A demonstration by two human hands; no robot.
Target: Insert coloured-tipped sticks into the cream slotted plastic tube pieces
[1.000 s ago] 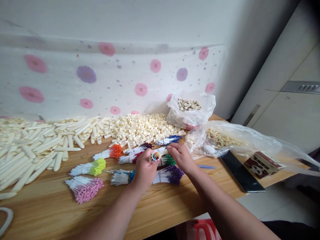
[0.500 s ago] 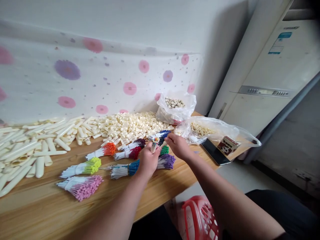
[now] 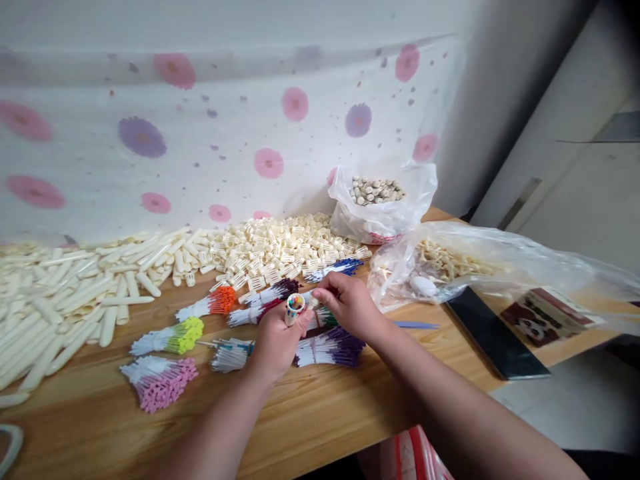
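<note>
My left hand (image 3: 277,341) is closed around a cream pen barrel (image 3: 295,309), whose open end faces up and shows several coloured tips inside. Close beside it, my right hand (image 3: 350,305) pinches a small cream pen part (image 3: 313,302), partly hidden by the fingers. Under and around my hands lie bundles of refills with white stems: purple (image 3: 333,348), blue (image 3: 233,355), dark red (image 3: 253,315), orange (image 3: 210,303), yellow-green (image 3: 170,335) and pink (image 3: 161,383). A green bundle is mostly covered by my right hand.
Cream tubes (image 3: 65,307) are heaped at the left, and slotted cream pieces (image 3: 280,247) along the back. A white bag (image 3: 350,217) holds short parts (image 3: 376,191). Right of it lie a clear bag (image 3: 395,273), a dark phone-like slab (image 3: 495,333) and a panda-printed box (image 3: 545,317).
My view has moved closer to the table and tilted down. The barrel stays in my left hand, and the small part in my right hand is still beside it.
</note>
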